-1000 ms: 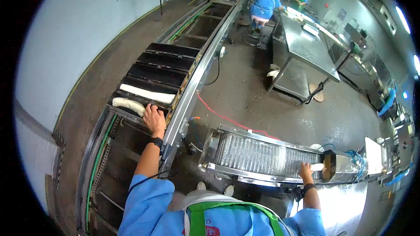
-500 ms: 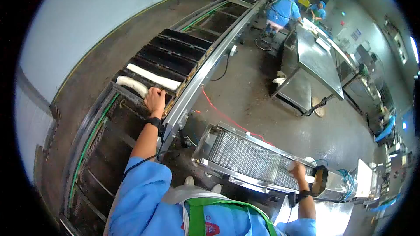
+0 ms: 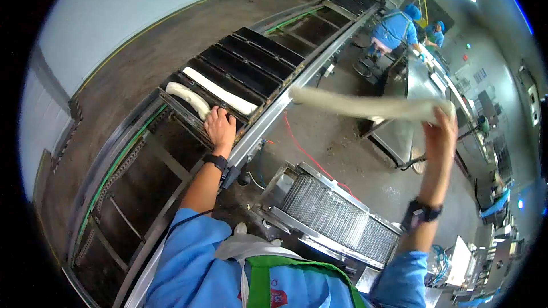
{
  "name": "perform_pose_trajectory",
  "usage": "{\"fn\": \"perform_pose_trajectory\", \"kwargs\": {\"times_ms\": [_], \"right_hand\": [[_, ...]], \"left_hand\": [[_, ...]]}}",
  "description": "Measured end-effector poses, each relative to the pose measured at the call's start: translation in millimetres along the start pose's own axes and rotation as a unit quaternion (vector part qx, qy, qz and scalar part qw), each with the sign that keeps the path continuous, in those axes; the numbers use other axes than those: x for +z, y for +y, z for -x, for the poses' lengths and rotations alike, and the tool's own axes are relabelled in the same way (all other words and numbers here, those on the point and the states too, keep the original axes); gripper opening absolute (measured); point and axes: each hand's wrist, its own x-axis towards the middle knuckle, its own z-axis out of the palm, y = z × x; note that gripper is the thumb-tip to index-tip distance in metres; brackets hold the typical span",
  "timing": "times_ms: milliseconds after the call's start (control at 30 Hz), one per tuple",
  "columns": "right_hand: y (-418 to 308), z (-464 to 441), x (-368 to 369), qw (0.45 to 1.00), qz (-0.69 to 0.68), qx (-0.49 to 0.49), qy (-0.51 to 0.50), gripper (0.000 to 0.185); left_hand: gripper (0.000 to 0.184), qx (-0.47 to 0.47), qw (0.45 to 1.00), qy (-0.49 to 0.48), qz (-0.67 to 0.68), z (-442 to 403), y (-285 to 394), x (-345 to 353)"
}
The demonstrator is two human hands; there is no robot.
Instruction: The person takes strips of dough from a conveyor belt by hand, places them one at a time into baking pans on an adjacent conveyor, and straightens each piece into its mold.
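Raised over the floor on the right, my right hand (image 3: 440,128) is closed round one end of a long pale strip of dough (image 3: 365,104). The strip stretches out to the left, blurred by motion. My left hand (image 3: 221,128) has its fingers bent over the near end of a second, wavy dough strip (image 3: 188,98), which lies in the nearest black trough pan (image 3: 171,106); the fingers cover that end. A straighter dough strip (image 3: 220,91) lies in the trough behind it.
The trough pans ride on a long conveyor frame (image 3: 285,102). A wire-mesh belt conveyor (image 3: 337,214) stands in front of me. At the back right, two people in blue (image 3: 394,28) work by a steel table (image 3: 402,131). A red cord (image 3: 305,154) runs along the floor.
My right hand has risen from the mesh belt's right end, lifting a dough strip into the air. My left hand stays at the near trough's dough end. The view has shifted.
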Motion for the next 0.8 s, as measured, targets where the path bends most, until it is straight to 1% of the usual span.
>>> {"fn": "perform_pose_trajectory", "kwargs": {"times_ms": [33, 67, 100, 133, 200, 267, 300, 367, 433, 500, 567, 600, 633, 667, 700, 733, 767, 800], "right_hand": [[18.5, -10.9, 25.3, 1.0, -0.018, 0.006, -0.023, 0.03], [38.7, -19.1, 52.6, 0.996, -0.039, 0.041, -0.061, 0.028], [71.4, -37.3, 76.7, 0.985, -0.086, 0.037, -0.143, 0.026], [98.2, -46.9, 103.2, 0.982, -0.055, 0.074, -0.162, 0.032], [143.4, -41.9, 146.3, 0.956, -0.061, 0.161, -0.237, 0.046], [191.7, -41.5, 145.8, 0.921, 0.012, 0.243, -0.303, 0.06], [207.1, -36.8, 138.1, 0.922, 0.012, 0.245, -0.3, 0.06], [232.2, -21.6, 103.4, 0.881, 0.116, 0.273, -0.369, 0.064], [254.3, 2.1, 51.7, 0.868, 0.161, 0.28, -0.378, 0.051], [285.5, 24.6, -21.0, 0.841, 0.264, 0.271, -0.387, 0.045], [320.6, 49.4, -111.8, 0.793, 0.38, 0.185, -0.438, 0.039], [348.3, 71.1, -165.1, 0.708, 0.558, 0.103, -0.421, 0.039], [301.6, 96.6, -172.5, 0.731, 0.548, 0.225, -0.338, 0.043], [304.0, 121.9, -209.2, 0.696, 0.606, 0.238, -0.302, 0.046], [305.4, 146.4, -245.4, 0.656, 0.647, 0.258, -0.29, 0.047], [303.1, 169.8, -276.7, 0.614, 0.683, 0.28, -0.282, 0.048], [288.8, 194.3, -300.8, 0.635, 0.685, 0.264, -0.242, 0.052], [268.5, 214.9, -316.4, 0.653, 0.685, 0.246, -0.209, 0.055]], "left_hand": [[0.021, -0.003, 1.0, -0.005, 0.004, -0.3, 0.7, -2.4], [0.021, -0.005, 1.0, -0.01, 0.008, -0.4, -0.4, -5.4], [0.02, -0.005, 1.0, -0.007, 0.0, -0.7, -1.6, -4.3], [0.02, 0.004, 1.0, 0.008, 0.0, 0.0, -1.8, -5.5], [0.02, 0.014, 0.999, 0.03, -0.012, -1.3, -1.6, -7.1], [0.019, 0.015, 0.999, 0.026, -0.01, -3.8, -4.9, -7.0], [0.019, 0.017, 1.0, 0.021, -0.004, -2.1, -7.7, -7.4], [0.018, 0.021, 0.999, 0.028, 0.002, -2.5, -13.5, -6.3], [0.017, 0.042, 0.998, 0.04, 0.006, -3.4, -18.1, -5.3], [0.018, 0.035, 0.999, 0.033, 0.007, -3.5, -19.0, -4.3], [0.019, 0.035, 0.999, 0.023, 0.027, -4.6, -17.5, -2.5], [0.019, 0.042, 0.998, 0.014, 0.048, -6.7, -15.5, -4.3], [0.019, 0.054, 0.998, 0.016, 0.039, -7.2, -15.2, -2.3], [0.019, 0.068, 0.997, 0.02, 0.033, -7.4, -16.5, -1.3], [0.019, 0.079, 0.995, 0.025, 0.052, -7.4, -15.0, 0.8], [0.019, 0.08, 0.996, 0.025, 0.04, -8.2, -21.8, 12.4], [0.018, 0.047, 0.998, -0.009, 0.033, -6.7, -11.2, 1.8], [0.016, 0.05, 0.999, 0.009, -0.005, -4.7, -10.3, 5.1]]}}
